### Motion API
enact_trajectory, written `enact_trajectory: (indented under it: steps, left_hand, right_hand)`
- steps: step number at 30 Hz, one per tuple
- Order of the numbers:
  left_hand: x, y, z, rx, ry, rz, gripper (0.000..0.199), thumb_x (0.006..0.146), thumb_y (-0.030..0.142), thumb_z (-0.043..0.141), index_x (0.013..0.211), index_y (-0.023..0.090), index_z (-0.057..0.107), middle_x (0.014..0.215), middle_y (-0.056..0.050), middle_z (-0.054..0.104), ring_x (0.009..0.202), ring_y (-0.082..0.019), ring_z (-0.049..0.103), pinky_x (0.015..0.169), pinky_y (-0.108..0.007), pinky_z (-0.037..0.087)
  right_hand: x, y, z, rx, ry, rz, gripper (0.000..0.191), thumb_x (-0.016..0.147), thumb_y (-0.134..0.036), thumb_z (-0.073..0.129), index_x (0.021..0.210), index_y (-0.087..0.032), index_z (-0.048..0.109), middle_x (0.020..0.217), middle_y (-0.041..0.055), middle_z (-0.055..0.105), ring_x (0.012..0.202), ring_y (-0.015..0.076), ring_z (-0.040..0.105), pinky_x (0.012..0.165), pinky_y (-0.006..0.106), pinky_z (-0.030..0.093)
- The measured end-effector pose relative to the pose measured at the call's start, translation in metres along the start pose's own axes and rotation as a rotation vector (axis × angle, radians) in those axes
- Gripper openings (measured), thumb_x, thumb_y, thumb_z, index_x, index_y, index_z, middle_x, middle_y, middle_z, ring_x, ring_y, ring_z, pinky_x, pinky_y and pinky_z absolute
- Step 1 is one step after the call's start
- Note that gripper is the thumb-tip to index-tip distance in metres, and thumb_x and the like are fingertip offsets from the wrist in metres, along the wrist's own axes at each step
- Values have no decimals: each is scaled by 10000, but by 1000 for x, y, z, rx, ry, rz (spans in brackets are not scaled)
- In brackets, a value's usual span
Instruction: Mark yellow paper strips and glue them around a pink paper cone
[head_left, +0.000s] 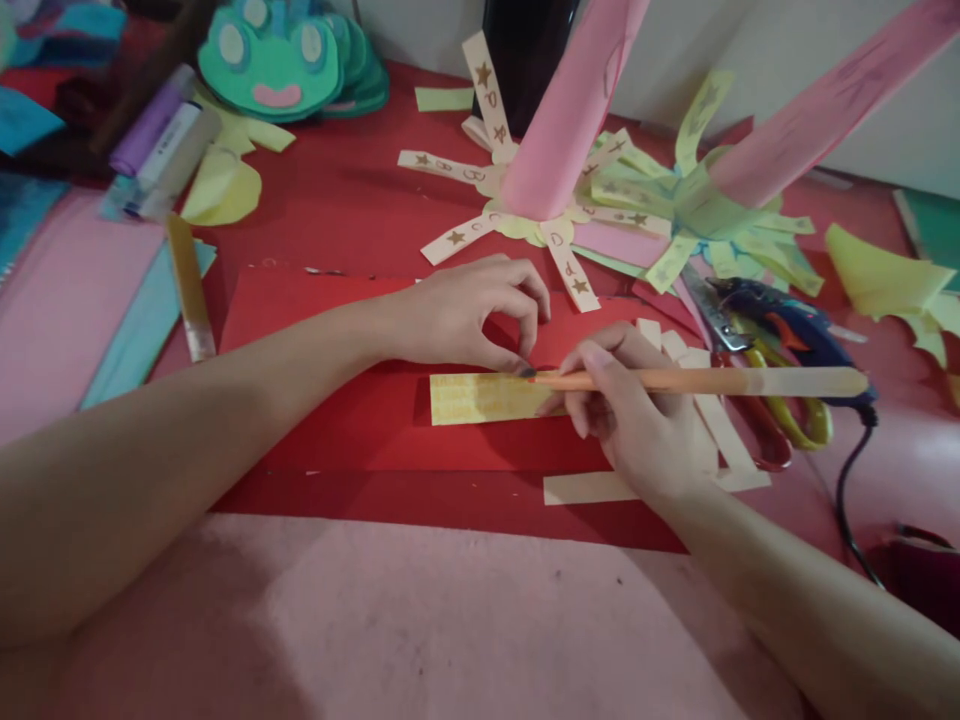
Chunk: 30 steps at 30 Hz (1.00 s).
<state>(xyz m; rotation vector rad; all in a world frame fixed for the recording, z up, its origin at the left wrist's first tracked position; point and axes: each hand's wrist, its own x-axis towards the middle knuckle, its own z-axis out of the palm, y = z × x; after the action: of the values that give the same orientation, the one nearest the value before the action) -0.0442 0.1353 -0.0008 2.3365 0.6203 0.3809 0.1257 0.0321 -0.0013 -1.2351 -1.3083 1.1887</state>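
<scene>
A paper strip (pixel 480 398) with yellow colouring lies across a red sheet (pixel 375 430). My left hand (pixel 472 310) is curled over its upper edge, thumb and forefinger close together and pressing there. From the right, my right hand (pixel 637 410) grips an orange marker (pixel 697 381) whose tip meets the strip beside my left thumb. The marker lies almost level, its pale end pointing right. My right fingers cover the strip's right end. Plain cream paper strips (pixel 589 488) lie beneath and beside my right hand.
Scissors (pixel 802 430) and a blue glue gun (pixel 795 315) with a black cord lie at right. Pink paper tubes (pixel 559 120) with lettered strips stand behind. Green frog-face cutouts (pixel 277 70) are at the back left, near markers (pixel 161 140). Another orange marker (pixel 187 285) lies left.
</scene>
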Motion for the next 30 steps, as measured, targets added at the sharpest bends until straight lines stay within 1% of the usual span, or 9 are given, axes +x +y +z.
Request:
enact_trajectory:
  steps: [4, 7, 10, 14, 18, 21, 24, 27, 30]
  left_hand:
    - [0, -2, 0, 9, -24, 2, 62, 706, 296, 624, 708, 243, 658, 1082, 18, 558, 1030, -187, 486, 880, -304, 371]
    - [1, -3, 0, 12, -24, 25, 67, 713, 295, 618, 705, 238, 652, 1076, 17, 557, 1018, -180, 492, 879, -300, 367]
    - [0, -3, -1, 17, -27, 42, 99, 727, 322, 612, 713, 231, 647, 1082, 12, 550, 1026, -176, 488, 882, -296, 362]
    - [-1, -1, -4, 18, -71, 47, 164, 726, 379, 617, 736, 217, 645, 1110, -1, 530, 1046, -177, 472, 881, -287, 359]
    - [0, 0, -5, 29, -90, 49, 160, 722, 375, 616, 730, 217, 641, 1111, 2, 524, 1042, -168, 470, 881, -283, 359]
    - [0, 0, -5, 33, -82, 49, 158, 719, 362, 615, 704, 206, 628, 1113, 1, 525, 1046, -171, 473, 876, -287, 363]
    - [-1, -1, -5, 28, -80, 58, 151, 722, 345, 612, 689, 197, 617, 1114, 0, 525, 1048, -172, 475, 871, -286, 365]
    - [-1, -2, -4, 22, -80, 66, 149, 727, 344, 611, 689, 200, 618, 1119, -1, 525, 1052, -175, 474, 863, -288, 368]
    - [-1, -3, -4, 20, -76, 66, 148, 726, 347, 614, 690, 204, 622, 1121, -2, 528, 1049, -176, 478, 865, -292, 368]
  right_hand:
    - [0, 1, -1, -47, -57, -4, 211, 879, -322, 467, 708, -223, 542, 419, -83, 437, 398, 82, 486, 467, 239, 468]
    - [-2, 0, -2, -95, -62, -33, 213, 880, -342, 462, 722, -227, 546, 428, -78, 453, 408, 86, 492, 457, 240, 449]
    - [-7, -6, 0, -188, 3, -77, 238, 847, -356, 518, 652, -219, 515, 438, -67, 490, 411, 86, 505, 437, 234, 418]
    - [-9, -12, 3, -295, 107, -40, 330, 820, -371, 553, 555, -209, 441, 410, -59, 480, 387, 78, 496, 382, 214, 360]
    - [-5, -12, 1, -279, 62, -15, 345, 788, -393, 589, 558, -213, 406, 397, -72, 486, 322, 60, 432, 347, 205, 330]
    - [-2, -13, 0, -346, 19, -19, 383, 779, -409, 594, 517, -209, 401, 370, -69, 458, 344, 63, 449, 367, 200, 339]
    - [-3, -13, 1, -431, 41, -34, 395, 781, -422, 586, 501, -202, 417, 394, -59, 473, 372, 62, 457, 375, 202, 329]
    - [-5, -11, 2, -528, 36, -67, 405, 790, -420, 574, 490, -194, 425, 409, -54, 470, 366, 51, 417, 363, 208, 292]
    - [-6, -10, 2, -552, 29, -70, 400, 817, -409, 540, 502, -194, 419, 404, -55, 456, 358, 48, 400, 353, 214, 266]
